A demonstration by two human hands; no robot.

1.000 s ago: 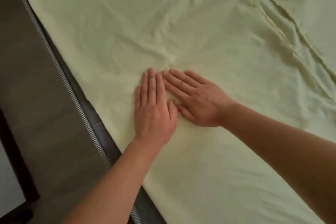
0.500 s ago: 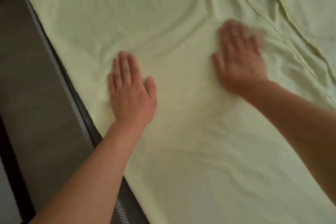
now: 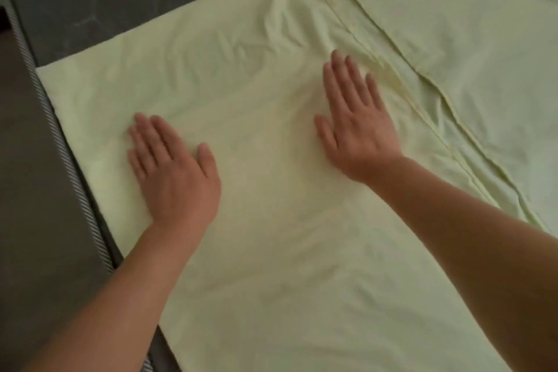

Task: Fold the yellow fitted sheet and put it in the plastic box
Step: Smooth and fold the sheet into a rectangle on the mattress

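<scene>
The pale yellow fitted sheet (image 3: 271, 220) lies spread across a dark mattress and fills most of the view. Its far left corner is near the mattress edge. My left hand (image 3: 173, 172) presses flat on the sheet near its left edge, fingers straight. My right hand (image 3: 357, 121) presses flat further right and farther away, fingers straight, beside a ridge of hemmed folds (image 3: 422, 78) that runs diagonally down to the right. Wrinkles bunch in the cloth beyond my hands. The plastic box is not in view.
The dark grey mattress (image 3: 99, 0) shows bare at the top left, with a striped piping edge (image 3: 63, 154) running down the left side. Beyond that edge lies brown floor (image 3: 21, 190).
My hands, first side by side and touching at the sheet's middle, have slid apart, the left toward the left edge, the right toward the hemmed folds. The view has shifted, revealing the sheet's far corner.
</scene>
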